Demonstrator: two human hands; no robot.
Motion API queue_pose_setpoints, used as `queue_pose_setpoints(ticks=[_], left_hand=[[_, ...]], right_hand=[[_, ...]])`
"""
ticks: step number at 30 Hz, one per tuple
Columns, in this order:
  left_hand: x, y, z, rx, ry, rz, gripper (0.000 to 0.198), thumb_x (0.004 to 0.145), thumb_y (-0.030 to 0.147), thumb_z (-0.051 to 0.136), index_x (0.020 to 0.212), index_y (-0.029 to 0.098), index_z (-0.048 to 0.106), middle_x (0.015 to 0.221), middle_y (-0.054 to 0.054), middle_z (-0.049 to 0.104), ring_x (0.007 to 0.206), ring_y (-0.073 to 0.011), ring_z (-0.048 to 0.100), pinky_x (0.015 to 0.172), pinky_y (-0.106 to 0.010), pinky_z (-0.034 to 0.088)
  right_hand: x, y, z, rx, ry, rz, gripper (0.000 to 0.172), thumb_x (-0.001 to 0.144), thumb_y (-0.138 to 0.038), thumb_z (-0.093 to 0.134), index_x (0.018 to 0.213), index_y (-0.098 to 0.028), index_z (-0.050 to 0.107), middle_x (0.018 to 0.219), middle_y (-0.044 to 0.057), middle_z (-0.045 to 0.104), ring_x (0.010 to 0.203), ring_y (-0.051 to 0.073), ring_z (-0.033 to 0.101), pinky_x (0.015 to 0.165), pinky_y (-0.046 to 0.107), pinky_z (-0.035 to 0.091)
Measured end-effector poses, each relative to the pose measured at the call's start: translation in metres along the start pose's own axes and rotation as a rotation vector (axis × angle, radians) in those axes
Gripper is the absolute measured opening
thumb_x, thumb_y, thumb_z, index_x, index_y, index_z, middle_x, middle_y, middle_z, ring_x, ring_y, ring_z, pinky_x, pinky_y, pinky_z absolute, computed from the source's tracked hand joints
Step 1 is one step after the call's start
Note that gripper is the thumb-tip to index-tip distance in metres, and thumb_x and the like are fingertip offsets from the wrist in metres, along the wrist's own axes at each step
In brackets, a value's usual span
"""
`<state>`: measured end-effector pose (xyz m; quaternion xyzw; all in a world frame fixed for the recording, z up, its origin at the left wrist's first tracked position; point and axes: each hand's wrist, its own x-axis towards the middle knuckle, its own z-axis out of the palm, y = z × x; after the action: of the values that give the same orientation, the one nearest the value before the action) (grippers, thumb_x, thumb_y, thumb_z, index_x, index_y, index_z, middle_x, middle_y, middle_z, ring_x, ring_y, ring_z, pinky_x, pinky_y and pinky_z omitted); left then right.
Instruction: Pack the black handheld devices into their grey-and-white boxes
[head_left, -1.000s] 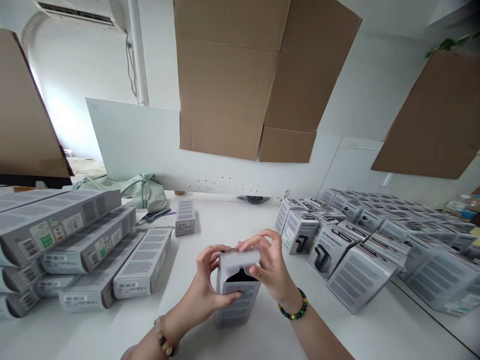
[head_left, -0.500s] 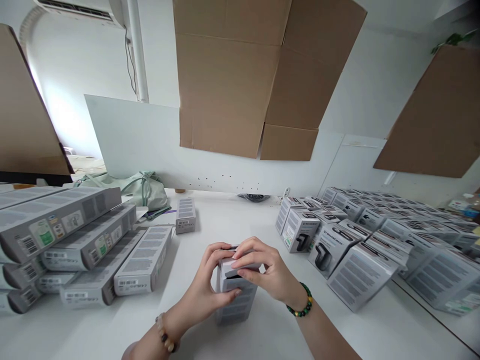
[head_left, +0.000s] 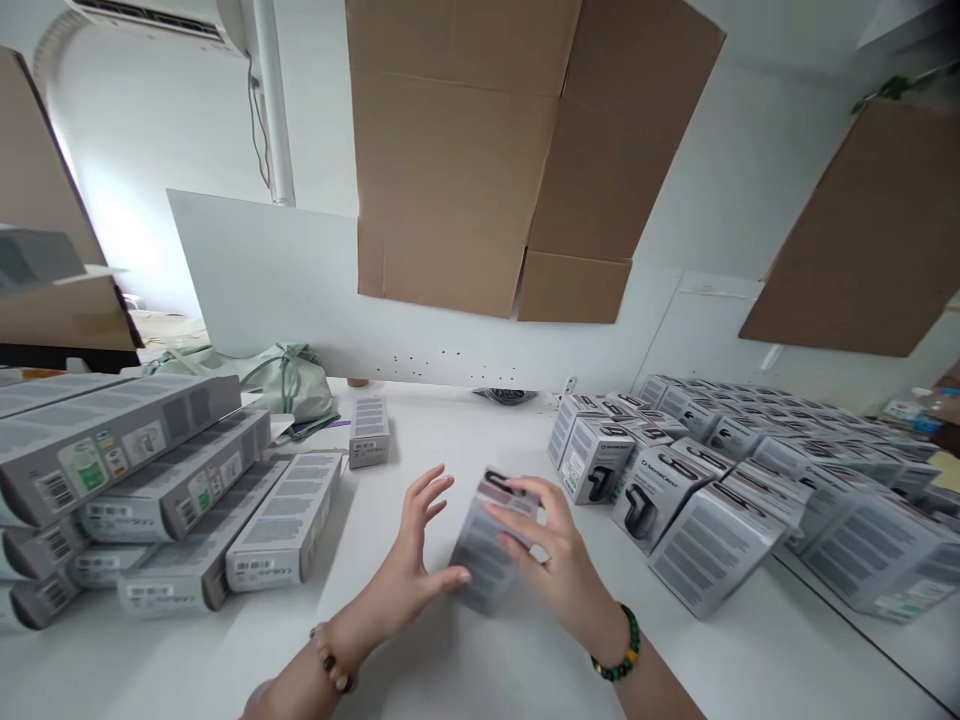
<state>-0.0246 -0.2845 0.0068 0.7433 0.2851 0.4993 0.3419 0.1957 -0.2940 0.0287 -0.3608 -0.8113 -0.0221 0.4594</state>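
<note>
From my remote seat, working left to right: at 9 o'clock, long grey boxes lie on their sides in overlapping stacks, their barcoded ends facing me, packed close as if to save room. A lone small box lies at 11 o'clock, just beyond them. My left hand is spread, fingers fanned in the air, with only the thumb tip meeting the low corner of the tilted product box. That box sits at 12 o'clock from the wrists, between both hands and off the white table, leaning with its dark-printed end up and right. My right hand curls around its upper side, fingers pressed on the face, apparently carrying the weight while the left only steadies it. At 3 o'clock, upright boxes stand in tight rows, their pictured faces turned toward me for easy checking. Their nearest corners sit close to my right hand, so that side is tight. A band of white tabletop lies between the hands and the left stacks, giving more room there.
</note>
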Motion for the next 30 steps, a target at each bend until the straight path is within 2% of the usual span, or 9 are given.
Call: queue_pose_setpoints(ticks=[3, 6, 8, 10, 14, 19, 25, 28, 30], left_hand=[[0.0, 0.002, -0.001, 0.013, 0.023, -0.056, 0.054, 0.092, 0.051, 0.053, 0.14, 0.042, 0.03, 0.154, -0.005, 0.014, 0.144, -0.0308, 0.023, 0.115, -0.055, 0.03], [0.0, 0.004, -0.002, 0.021, 0.032, -0.104, 0.04, 0.096, 0.047, 0.045, 0.134, 0.04, 0.037, 0.149, -0.005, 0.02, 0.14, -0.0278, 0.029, 0.114, -0.052, 0.032], [-0.001, 0.004, -0.001, 0.034, 0.029, -0.13, 0.033, 0.097, 0.045, 0.042, 0.129, 0.038, 0.042, 0.145, -0.006, 0.024, 0.135, -0.0268, 0.034, 0.112, -0.051, 0.034], [-0.001, 0.004, 0.001, 0.061, 0.01, -0.162, 0.026, 0.098, 0.044, 0.04, 0.121, 0.035, 0.049, 0.14, -0.006, 0.031, 0.131, -0.0262, 0.038, 0.11, -0.05, 0.035], [0.002, 0.005, 0.005, 0.104, -0.013, -0.195, 0.025, 0.099, 0.042, 0.036, 0.103, 0.03, 0.057, 0.124, -0.007, 0.045, 0.123, -0.0252, 0.044, 0.103, -0.045, 0.04], [0.003, -0.001, 0.013, 0.13, 0.225, -0.129, 0.022, 0.1, 0.036, 0.034, 0.109, 0.027, 0.052, 0.108, -0.006, 0.05, 0.101, -0.02, 0.054, 0.091, -0.039, 0.045], [-0.001, -0.017, 0.009, 0.244, 0.658, -0.01, 0.014, 0.099, 0.032, 0.036, 0.102, 0.024, 0.047, 0.094, -0.002, 0.045, 0.083, -0.0178, 0.049, 0.078, -0.034, 0.044], [-0.003, -0.019, 0.0, 0.297, 0.775, 0.027, 0.013, 0.099, 0.031, 0.034, 0.095, 0.024, 0.045, 0.09, -0.001, 0.042, 0.082, -0.0185, 0.045, 0.075, -0.033, 0.041], [-0.003, -0.018, -0.005, 0.333, 0.834, 0.059, 0.015, 0.099, 0.03, 0.033, 0.09, 0.024, 0.045, 0.088, -0.001, 0.041, 0.081, -0.019, 0.043, 0.074, -0.032, 0.04]], right_hand=[[-0.009, 0.017, -0.019, -0.336, 0.144, 0.099, 0.03, 0.094, -0.028, 0.056, 0.122, -0.029, 0.066, 0.125, 0.013, 0.055, 0.119, 0.036, 0.05, 0.095, 0.064, 0.045], [-0.016, 0.026, -0.037, -0.515, 0.208, 0.115, 0.029, 0.091, -0.03, 0.059, 0.119, -0.024, 0.065, 0.131, 0.015, 0.053, 0.131, 0.045, 0.038, 0.098, 0.074, 0.034], [-0.02, 0.024, -0.039, -0.464, 0.217, 0.08, 0.02, 0.091, -0.023, 0.057, 0.109, -0.024, 0.067, 0.128, 0.013, 0.056, 0.137, 0.042, 0.033, 0.103, 0.069, 0.035], [-0.022, 0.018, -0.034, -0.354, 0.176, 0.043, 0.017, 0.091, -0.016, 0.054, 0.096, -0.024, 0.067, 0.118, 0.01, 0.061, 0.136, 0.036, 0.037, 0.101, 0.06, 0.041], [-0.015, 0.005, -0.009, -0.118, -0.058, 0.034, 0.019, 0.09, -0.012, 0.053, 0.087, -0.025, 0.066, 0.108, 0.006, 0.067, 0.131, 0.03, 0.045, 0.099, 0.051, 0.045], [0.028, 0.007, 0.041, 0.111, -0.329, 0.212, 0.02, 0.087, -0.012, 0.056, 0.1, -0.024, 0.066, 0.108, 0.005, 0.068, 0.121, 0.024, 0.053, 0.105, 0.044, 0.043], [0.124, 0.018, 0.144, 0.115, -0.403, 0.389, 0.044, 0.087, -0.021, 0.059, 0.13, -0.016, 0.053, 0.134, 0.016, 0.051, 0.127, 0.026, 0.051, 0.108, 0.041, 0.04], [0.163, 0.005, 0.197, 0.117, -0.434, 0.47, 0.06, 0.083, -0.037, 0.064, 0.137, -0.02, 0.047, 0.146, 0.017, 0.037, 0.133, 0.033, 0.044, 0.105, 0.045, 0.041], [0.177, -0.005, 0.224, 0.115, -0.449, 0.539, 0.065, 0.078, -0.043, 0.068, 0.136, -0.021, 0.048, 0.145, 0.018, 0.038, 0.13, 0.037, 0.046, 0.1, 0.049, 0.044]])
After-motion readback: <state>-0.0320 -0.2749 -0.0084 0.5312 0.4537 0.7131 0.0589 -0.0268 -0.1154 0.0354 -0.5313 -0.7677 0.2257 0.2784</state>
